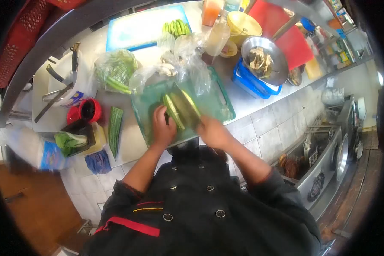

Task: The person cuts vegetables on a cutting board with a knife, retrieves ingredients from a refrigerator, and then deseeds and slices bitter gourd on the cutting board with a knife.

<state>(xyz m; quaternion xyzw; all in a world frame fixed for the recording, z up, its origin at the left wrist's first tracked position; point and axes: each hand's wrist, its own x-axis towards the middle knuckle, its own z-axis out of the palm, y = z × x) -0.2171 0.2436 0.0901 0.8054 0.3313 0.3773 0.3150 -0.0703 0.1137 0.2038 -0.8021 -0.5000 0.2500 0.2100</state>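
My right hand (212, 131) is closed round the handle of a broad-bladed kitchen knife (184, 106). Its blade lies along pale-fleshed, green-skinned lengths of cucumber (171, 112) on a green cutting board (147, 100). My left hand (163, 127) is closed on the left side of these lengths, with a small dark thing I cannot make out by its fingers. Left of the board lies another long, dark green cucumber (114, 132). Beyond the board are clear plastic bags (185, 55) and a bagged leafy vegetable (115, 70).
A steel bowl (281, 66) of sliced food rests on a blue tub (256, 85) at right. Knives stand by a white bucket (83, 79) at left. Green finger-shaped vegetables (176, 28) lie beside a blue-edged white board (136, 27). A blue cloth (98, 162) sits at the counter edge.
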